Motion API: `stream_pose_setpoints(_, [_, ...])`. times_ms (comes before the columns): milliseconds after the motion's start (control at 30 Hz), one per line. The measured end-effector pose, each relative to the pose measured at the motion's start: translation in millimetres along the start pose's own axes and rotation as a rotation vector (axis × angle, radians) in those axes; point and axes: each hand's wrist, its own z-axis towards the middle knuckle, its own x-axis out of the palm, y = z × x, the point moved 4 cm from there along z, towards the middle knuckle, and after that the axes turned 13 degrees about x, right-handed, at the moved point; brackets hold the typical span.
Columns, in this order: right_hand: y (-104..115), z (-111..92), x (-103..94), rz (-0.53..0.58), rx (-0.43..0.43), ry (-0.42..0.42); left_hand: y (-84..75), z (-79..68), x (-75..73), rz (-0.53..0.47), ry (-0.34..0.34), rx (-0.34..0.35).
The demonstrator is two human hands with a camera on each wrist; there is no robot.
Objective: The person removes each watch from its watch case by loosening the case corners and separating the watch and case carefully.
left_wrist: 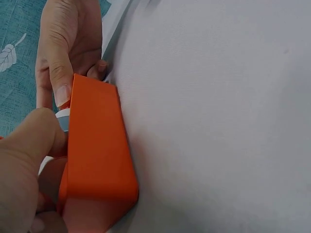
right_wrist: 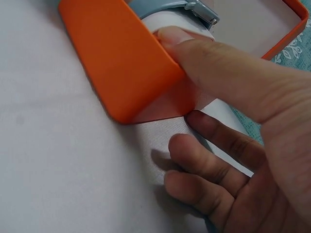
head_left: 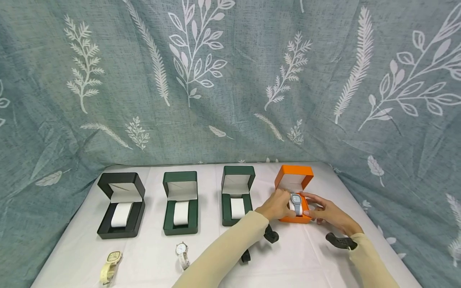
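An open orange watch box (head_left: 296,219) stands at the right, lid raised, with a blue-grey watch (head_left: 296,199) wrapped round the white cushion (right_wrist: 163,22) inside. My left hand (head_left: 276,205) grips the box's left side, its bent thumb reaching behind the front wall beside the cushion; its other fingertips are mostly hidden. On the opposite side my right hand (head_left: 329,214) holds the box, thumb (right_wrist: 194,53) over the rim against the cushion's end. Several right fingers lie loosely curled outside the wall in the right wrist view.
Left of the orange box stand two open green boxes (head_left: 225,220) (head_left: 181,229) and a black box (head_left: 119,233), each with a bare white cushion. A cream watch (head_left: 108,268) and a silver watch (head_left: 182,255) lie in front. Dark objects (head_left: 245,256) lie partly behind the left sleeve.
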Motion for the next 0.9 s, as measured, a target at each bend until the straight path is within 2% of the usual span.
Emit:
stream_pose_setpoints(433, [3.3, -0.5, 2.6, -0.008, -0.007, -0.006, 3.5, -0.8, 0.7, -0.065, 0.006, -0.038])
stream_pose_setpoints(900, [2.7, -1.2, 2.3, -0.019, -0.003, -0.01, 3.6, -3.4, -1.9, -0.061, -0.03, 0.01])
